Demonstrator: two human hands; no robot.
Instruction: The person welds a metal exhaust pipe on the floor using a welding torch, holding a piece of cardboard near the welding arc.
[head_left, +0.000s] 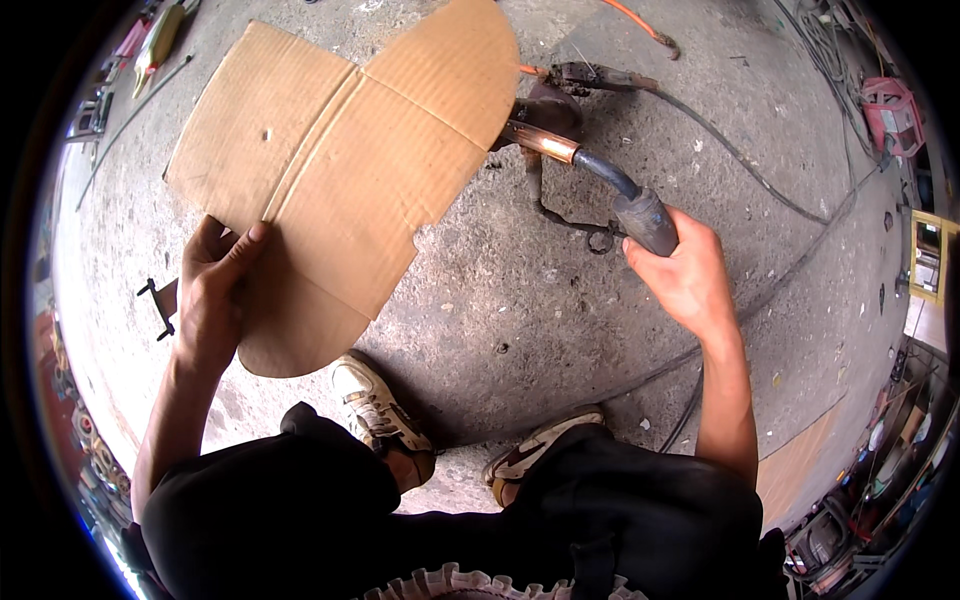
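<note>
Cardboard (340,160), a flattened sheet, is gripped at its lower edge by the left hand (213,300) and held up over the concrete floor (520,300), just beside the metal workpiece (545,110). A welding torch (590,170) is clamped by its handle in the right hand (685,275), its copper nozzle touching the workpiece at the sheet's edge. Scorching of the cardboard is judged likely if sparks or heat from the nozzle reach it.

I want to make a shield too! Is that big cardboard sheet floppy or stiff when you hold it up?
The cardboard sheet probably stays fairly stiff: the left hand holds it by one edge and it looks flat. Its creases would likely let it fold there. It seems light, since one hand carries it.
</note>
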